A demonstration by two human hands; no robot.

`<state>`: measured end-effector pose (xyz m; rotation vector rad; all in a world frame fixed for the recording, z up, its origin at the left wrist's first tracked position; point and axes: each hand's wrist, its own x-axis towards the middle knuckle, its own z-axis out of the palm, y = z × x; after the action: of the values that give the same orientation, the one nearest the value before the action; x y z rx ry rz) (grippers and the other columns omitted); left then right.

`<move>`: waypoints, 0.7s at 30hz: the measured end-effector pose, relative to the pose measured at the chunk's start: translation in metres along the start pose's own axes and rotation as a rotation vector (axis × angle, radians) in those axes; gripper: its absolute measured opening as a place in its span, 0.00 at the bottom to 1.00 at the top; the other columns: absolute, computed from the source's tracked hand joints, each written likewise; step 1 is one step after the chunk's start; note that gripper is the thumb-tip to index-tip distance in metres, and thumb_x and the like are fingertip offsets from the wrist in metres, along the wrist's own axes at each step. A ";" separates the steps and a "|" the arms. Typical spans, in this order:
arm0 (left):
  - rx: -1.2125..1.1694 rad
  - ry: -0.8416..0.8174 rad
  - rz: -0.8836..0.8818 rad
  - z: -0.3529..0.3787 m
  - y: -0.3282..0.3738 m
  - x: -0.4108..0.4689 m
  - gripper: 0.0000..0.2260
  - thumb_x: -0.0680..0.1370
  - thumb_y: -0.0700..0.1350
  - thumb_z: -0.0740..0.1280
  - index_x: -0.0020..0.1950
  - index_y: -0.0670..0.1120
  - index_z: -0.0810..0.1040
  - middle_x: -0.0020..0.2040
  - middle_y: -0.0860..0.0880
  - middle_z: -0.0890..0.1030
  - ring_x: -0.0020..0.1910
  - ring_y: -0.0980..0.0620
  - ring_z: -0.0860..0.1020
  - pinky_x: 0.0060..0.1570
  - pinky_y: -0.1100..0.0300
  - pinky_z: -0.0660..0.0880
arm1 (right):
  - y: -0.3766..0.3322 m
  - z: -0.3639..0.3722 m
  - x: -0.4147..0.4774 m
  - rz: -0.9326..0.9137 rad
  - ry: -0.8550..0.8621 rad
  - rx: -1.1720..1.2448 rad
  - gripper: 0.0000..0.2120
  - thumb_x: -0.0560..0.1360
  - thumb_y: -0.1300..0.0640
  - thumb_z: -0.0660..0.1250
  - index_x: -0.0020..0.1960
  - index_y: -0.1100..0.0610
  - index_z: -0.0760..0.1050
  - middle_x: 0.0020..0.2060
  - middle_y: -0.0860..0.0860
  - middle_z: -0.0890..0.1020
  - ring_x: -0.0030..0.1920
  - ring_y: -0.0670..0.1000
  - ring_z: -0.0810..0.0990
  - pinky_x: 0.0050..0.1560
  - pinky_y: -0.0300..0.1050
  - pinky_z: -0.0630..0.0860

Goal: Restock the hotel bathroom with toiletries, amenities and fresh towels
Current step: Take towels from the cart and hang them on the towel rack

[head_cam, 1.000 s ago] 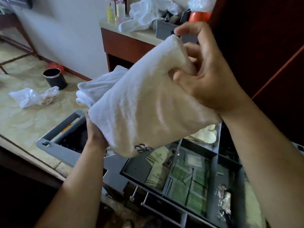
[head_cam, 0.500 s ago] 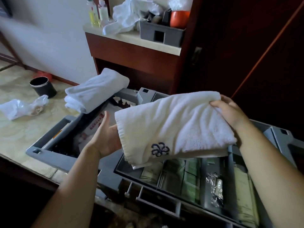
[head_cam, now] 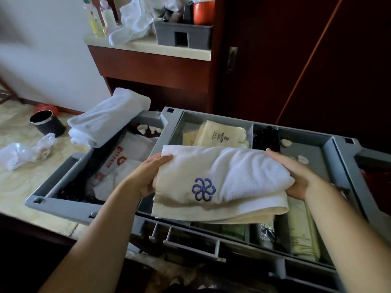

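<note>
**Item:** one folded white hand towel, held level just above the grey cart tray, over its divided amenity compartments.

**Hold:** our left hand grips the towel's left edge, fingers curled over the top. Our right hand holds the right end, fingers laid across the pile. Neither hand is free.

**Step, as we judge it:** this is the fresh-towel part of the restock, with the towel folded and ready to go. The next move calls for keeping the fold flat and the emblem upward. We would then carry it to the bathroom or stack it with the second folded towel, which lies across the tray's far left rim.

**Markings:**
- Towel: blue embroidered emblem of looping petals, no lettering.
- Cream sachets, rear compartment: a small printed emblem and a line of text, too small to read.
- White bag, left bin: a red logo and red characters we cannot make out.
- Bottles on the counter beyond: no label we can read.
</note>
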<state>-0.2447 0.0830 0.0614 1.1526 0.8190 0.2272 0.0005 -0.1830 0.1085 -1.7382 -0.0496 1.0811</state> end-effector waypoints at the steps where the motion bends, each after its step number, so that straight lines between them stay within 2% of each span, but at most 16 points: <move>1: -0.023 0.019 -0.026 0.002 -0.001 0.000 0.10 0.83 0.49 0.67 0.62 0.46 0.79 0.47 0.42 0.87 0.41 0.46 0.84 0.34 0.54 0.83 | 0.007 -0.004 0.002 0.028 0.016 0.009 0.36 0.75 0.43 0.74 0.79 0.52 0.67 0.59 0.52 0.84 0.55 0.55 0.86 0.54 0.53 0.79; 2: -0.037 0.030 -0.042 0.002 -0.002 0.001 0.12 0.83 0.49 0.68 0.64 0.46 0.79 0.48 0.42 0.86 0.42 0.45 0.84 0.34 0.54 0.83 | 0.015 -0.007 0.000 0.031 0.044 0.037 0.43 0.75 0.46 0.76 0.83 0.45 0.56 0.59 0.49 0.81 0.56 0.55 0.84 0.52 0.53 0.79; 3: -0.037 0.034 -0.050 0.003 -0.002 0.002 0.14 0.82 0.49 0.68 0.66 0.46 0.78 0.50 0.42 0.85 0.43 0.45 0.83 0.35 0.53 0.82 | 0.021 -0.007 -0.001 -0.002 0.033 0.054 0.45 0.75 0.48 0.75 0.83 0.40 0.51 0.57 0.47 0.80 0.56 0.53 0.83 0.51 0.53 0.79; 4: -0.021 0.032 -0.049 0.003 -0.003 0.004 0.16 0.82 0.49 0.68 0.68 0.46 0.77 0.53 0.42 0.85 0.45 0.44 0.84 0.35 0.53 0.82 | 0.027 -0.007 -0.002 -0.037 0.035 0.068 0.44 0.76 0.51 0.74 0.82 0.37 0.51 0.55 0.45 0.79 0.56 0.51 0.83 0.50 0.52 0.79; 6: 0.049 0.014 -0.037 0.004 -0.004 0.006 0.19 0.83 0.49 0.68 0.74 0.49 0.72 0.60 0.41 0.83 0.49 0.44 0.84 0.36 0.52 0.83 | 0.039 -0.009 -0.005 -0.106 0.047 0.101 0.38 0.79 0.55 0.72 0.80 0.33 0.56 0.58 0.42 0.79 0.56 0.48 0.83 0.51 0.50 0.80; 8: 0.102 0.009 -0.019 0.004 -0.006 0.009 0.26 0.82 0.49 0.70 0.79 0.55 0.66 0.67 0.41 0.79 0.54 0.40 0.85 0.41 0.49 0.84 | 0.048 -0.012 -0.018 -0.174 0.080 0.132 0.32 0.81 0.57 0.69 0.76 0.29 0.64 0.65 0.40 0.77 0.58 0.46 0.83 0.53 0.47 0.80; 9: 0.119 -0.004 0.000 0.003 -0.007 0.010 0.28 0.82 0.49 0.70 0.80 0.58 0.63 0.68 0.41 0.77 0.55 0.38 0.85 0.44 0.45 0.84 | 0.053 -0.014 -0.025 -0.206 0.093 0.141 0.29 0.83 0.58 0.67 0.74 0.29 0.67 0.65 0.38 0.77 0.57 0.45 0.83 0.52 0.45 0.80; 12: 0.143 -0.059 0.045 0.006 -0.007 0.011 0.26 0.82 0.46 0.70 0.75 0.61 0.64 0.64 0.39 0.79 0.56 0.34 0.84 0.52 0.35 0.82 | 0.067 -0.015 -0.047 -0.273 0.150 0.136 0.24 0.84 0.59 0.63 0.69 0.32 0.75 0.59 0.37 0.81 0.53 0.44 0.86 0.47 0.40 0.81; 14: 0.170 -0.094 0.087 0.011 -0.006 0.009 0.20 0.83 0.44 0.69 0.71 0.57 0.65 0.60 0.36 0.82 0.53 0.33 0.85 0.52 0.32 0.81 | 0.079 -0.013 -0.061 -0.289 0.188 0.119 0.22 0.85 0.58 0.62 0.66 0.31 0.77 0.62 0.43 0.82 0.55 0.47 0.85 0.48 0.42 0.81; 18: 0.200 -0.271 0.223 0.014 -0.009 0.004 0.07 0.84 0.41 0.65 0.59 0.49 0.68 0.60 0.36 0.81 0.51 0.36 0.84 0.49 0.35 0.82 | 0.113 -0.008 -0.094 -0.341 0.279 0.189 0.21 0.84 0.58 0.63 0.65 0.31 0.78 0.66 0.45 0.80 0.60 0.50 0.84 0.56 0.49 0.81; 21: 0.210 -0.387 0.259 0.013 -0.012 -0.001 0.05 0.82 0.44 0.70 0.51 0.49 0.74 0.58 0.37 0.79 0.53 0.35 0.78 0.52 0.36 0.75 | 0.139 0.001 -0.125 -0.372 0.347 0.256 0.21 0.82 0.57 0.65 0.65 0.31 0.78 0.70 0.45 0.76 0.64 0.52 0.81 0.61 0.52 0.79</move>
<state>-0.2397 0.0682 0.0535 1.4456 0.3562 0.1261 -0.1354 -0.3078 0.0801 -1.5816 -0.0157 0.4852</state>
